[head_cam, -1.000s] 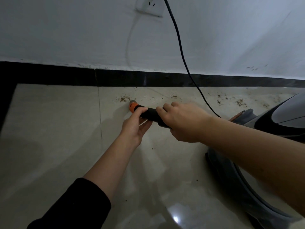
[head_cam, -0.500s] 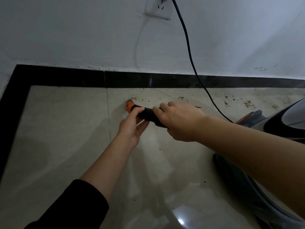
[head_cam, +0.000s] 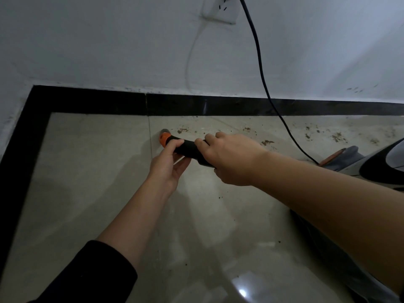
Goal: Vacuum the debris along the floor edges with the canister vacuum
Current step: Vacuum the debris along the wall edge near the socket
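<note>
Two hands: the left hand point(head_cam: 167, 166) clasps the black nozzle tube point(head_cam: 187, 149) just behind its orange collar point(head_cam: 164, 139); the right hand point(head_cam: 232, 159) is curled over the tube further back.
Nozzle tip: low on the floor point(head_cam: 91, 171), near its far edge.
Debris point(head_cam: 184, 130): scattered along that edge, right of the tip.
Canister vacuum point(head_cam: 380, 165): right edge; its cord point(head_cam: 261, 79) rises up the wall.
</note>
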The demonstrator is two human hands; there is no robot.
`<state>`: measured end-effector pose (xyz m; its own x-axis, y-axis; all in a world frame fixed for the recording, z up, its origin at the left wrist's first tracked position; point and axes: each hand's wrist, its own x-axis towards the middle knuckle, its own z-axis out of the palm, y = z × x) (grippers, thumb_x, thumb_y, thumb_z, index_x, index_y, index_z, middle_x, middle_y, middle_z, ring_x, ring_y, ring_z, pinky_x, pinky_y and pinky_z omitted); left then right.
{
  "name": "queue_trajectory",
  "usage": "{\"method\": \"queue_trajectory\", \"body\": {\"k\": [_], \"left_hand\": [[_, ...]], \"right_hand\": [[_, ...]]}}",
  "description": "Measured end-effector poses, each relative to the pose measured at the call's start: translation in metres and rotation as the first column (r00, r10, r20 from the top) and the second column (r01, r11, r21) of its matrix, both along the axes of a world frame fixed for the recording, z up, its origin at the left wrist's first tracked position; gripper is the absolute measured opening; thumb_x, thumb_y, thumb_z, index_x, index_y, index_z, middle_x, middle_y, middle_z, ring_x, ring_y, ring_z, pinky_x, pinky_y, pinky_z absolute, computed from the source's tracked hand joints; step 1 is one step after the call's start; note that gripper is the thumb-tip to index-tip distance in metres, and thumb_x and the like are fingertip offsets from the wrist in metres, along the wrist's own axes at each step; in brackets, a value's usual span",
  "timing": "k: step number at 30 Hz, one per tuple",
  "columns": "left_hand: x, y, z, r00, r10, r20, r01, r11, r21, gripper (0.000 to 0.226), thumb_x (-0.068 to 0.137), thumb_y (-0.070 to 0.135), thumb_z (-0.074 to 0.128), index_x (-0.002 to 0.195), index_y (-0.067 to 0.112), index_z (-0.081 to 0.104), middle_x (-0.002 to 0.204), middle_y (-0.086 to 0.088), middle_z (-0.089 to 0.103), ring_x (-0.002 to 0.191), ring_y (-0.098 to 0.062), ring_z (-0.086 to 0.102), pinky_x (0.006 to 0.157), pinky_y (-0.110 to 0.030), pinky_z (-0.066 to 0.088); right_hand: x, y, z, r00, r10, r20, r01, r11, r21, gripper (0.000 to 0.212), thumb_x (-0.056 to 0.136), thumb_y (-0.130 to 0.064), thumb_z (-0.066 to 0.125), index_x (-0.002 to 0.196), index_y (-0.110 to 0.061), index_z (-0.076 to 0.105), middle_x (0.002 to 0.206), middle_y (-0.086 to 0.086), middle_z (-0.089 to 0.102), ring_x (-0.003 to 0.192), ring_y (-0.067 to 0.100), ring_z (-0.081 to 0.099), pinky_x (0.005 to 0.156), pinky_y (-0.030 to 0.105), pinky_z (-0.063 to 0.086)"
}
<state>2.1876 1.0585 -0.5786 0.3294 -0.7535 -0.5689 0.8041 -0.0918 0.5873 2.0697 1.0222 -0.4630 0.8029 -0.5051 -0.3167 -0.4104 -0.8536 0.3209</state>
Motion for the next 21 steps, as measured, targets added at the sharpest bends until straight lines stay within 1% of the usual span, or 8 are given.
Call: {"method": "queue_trajectory", "body": {"k": [3,6,8,12,15,18,21], "left_hand": [[-0.003,-0.003,0.000,1.000,-0.009,-0.010,0.009,1.000,-0.007,0.021,0.089,0.018,0.067,0.108,0.011,0.062,0.109,-0.010,0.066,0.106,-0.020,0.064,0.075,-0.025,0.057],[-0.008,-0.009,0.001,1.000,-0.014,-0.018,0.014,1.000,-0.008,0.024,0.088,0.018,0.067,0.110,0.010,0.062,0.112,-0.012,0.066,0.105,-0.020,0.065,0.068,-0.023,0.057],[-0.012,-0.011,0.002,1.000,-0.019,-0.020,0.019,1.000,-0.006,0.027,0.088,0.019,0.067,0.113,0.009,0.062,0.112,-0.012,0.066,0.103,-0.020,0.065,0.065,-0.022,0.057],[-0.018,-0.016,0.004,0.999,-0.033,-0.026,0.033,0.999,0.006,0.032,0.088,0.019,0.068,0.116,0.008,0.060,0.113,-0.012,0.065,0.104,-0.021,0.065,0.069,-0.024,0.058],[-0.023,-0.020,0.004,0.999,-0.049,-0.023,0.049,0.999,0.009,0.025,0.088,0.019,0.068,0.110,0.010,0.061,0.112,-0.012,0.065,0.104,-0.022,0.065,0.071,-0.024,0.057],[-0.029,-0.023,0.004,0.997,-0.066,-0.026,0.066,0.998,0.004,0.021,0.088,0.019,0.068,0.106,0.011,0.061,0.110,-0.012,0.065,0.104,-0.022,0.065,0.074,-0.025,0.057],[-0.033,-0.025,0.004,0.996,-0.086,-0.029,0.086,0.996,0.007,0.025,0.088,0.019,0.068,0.110,0.011,0.060,0.110,-0.012,0.066,0.103,-0.022,0.065,0.074,-0.026,0.058]], "right_hand": [[-0.001,-0.002,0.003,1.000,-0.010,-0.006,0.010,1.000,0.004,0.062,0.091,-0.016,0.058,0.145,-0.010,0.028,0.115,0.009,0.054,0.085,0.018,0.045,0.067,0.028,0.044],[-0.004,-0.005,0.007,1.000,-0.018,-0.009,0.018,1.000,0.007,0.059,0.092,-0.017,0.058,0.144,-0.010,0.030,0.114,0.008,0.055,0.090,0.019,0.051,0.069,0.028,0.046],[-0.007,-0.006,0.008,1.000,-0.026,-0.008,0.026,1.000,0.010,0.057,0.092,-0.017,0.057,0.143,-0.010,0.032,0.112,0.008,0.055,0.089,0.019,0.051,0.070,0.028,0.046],[-0.013,-0.008,0.009,0.999,-0.045,-0.025,0.045,0.999,0.013,0.054,0.092,-0.017,0.056,0.141,-0.009,0.033,0.110,0.008,0.055,0.085,0.018,0.048,0.069,0.028,0.042],[-0.018,-0.010,0.010,0.997,-0.064,-0.036,0.065,0.998,0.019,0.054,0.092,-0.017,0.056,0.140,-0.009,0.034,0.110,0.008,0.055,0.085,0.019,0.047,0.068,0.028,0.042],[-0.023,-0.011,0.011,0.997,-0.069,-0.043,0.070,0.997,0.022,0.053,0.092,-0.018,0.056,0.140,-0.009,0.034,0.110,0.008,0.055,0.086,0.019,0.049,0.070,0.028,0.045],[-0.029,-0.012,0.012,0.996,-0.081,-0.044,0.082,0.996,0.021,0.054,0.092,-0.018,0.057,0.140,-0.009,0.034,0.111,0.008,0.055,0.089,0.019,0.051,0.075,0.030,0.051]]}}
